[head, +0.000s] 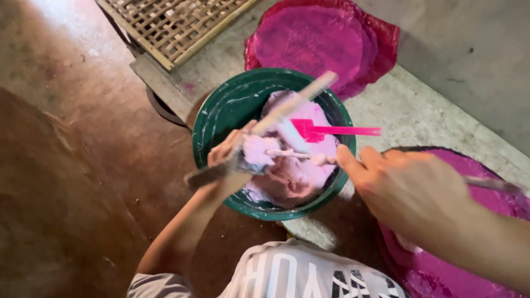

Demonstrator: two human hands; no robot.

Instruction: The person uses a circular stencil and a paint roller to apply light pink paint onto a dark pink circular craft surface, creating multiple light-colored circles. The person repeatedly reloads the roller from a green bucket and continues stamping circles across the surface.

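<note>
We seemed mid-scrape: our left hand gripped the wooden stick over the green bowl, our right hand fingered its pink dough, grip unclear, and next needed a clean pull bowlward.

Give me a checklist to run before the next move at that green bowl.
1. Green bowl holds pink dough: ok.
2. Right hand has reached the bowl's rim: ok.
3. Right hand's grip on anything: cannot tell, blurred.
4. Clearance from the co-worker's hand, which holds a wooden stick across the bowl: not ok, they are close.
5. Pink spatula lies free on the dough: ok.
6. Left hand's position: cannot tell, out of view.
</note>
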